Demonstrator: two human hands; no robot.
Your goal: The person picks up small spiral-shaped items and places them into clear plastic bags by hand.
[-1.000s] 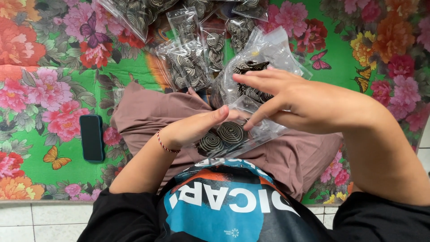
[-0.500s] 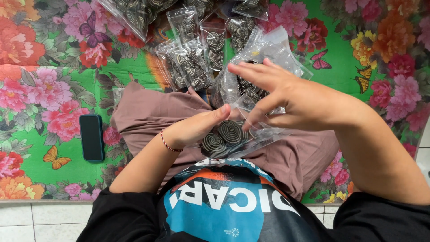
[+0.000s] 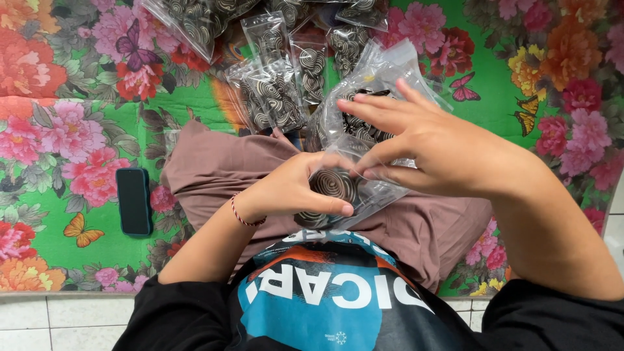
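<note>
I sit cross-legged on a flowered mat. My left hand (image 3: 296, 188) grips a small clear plastic bag (image 3: 364, 195) holding dark spiral coils (image 3: 333, 185), thumb under its lower edge. My right hand (image 3: 422, 146) pinches the bag's upper edge with thumb and forefinger, other fingers spread. A larger open clear bag of the same coils (image 3: 364, 97) lies just behind my hands.
Several filled small bags of coils (image 3: 273, 91) lie on the mat ahead, with more at the top edge (image 3: 195, 19). A dark phone (image 3: 133, 200) rests on the green flowered mat (image 3: 84, 130) to my left. White floor tiles (image 3: 58, 322) border the mat.
My right hand has shifted slightly left and down onto the small bag's top edge. My left hand keeps its hold with the bag a little more upright.
</note>
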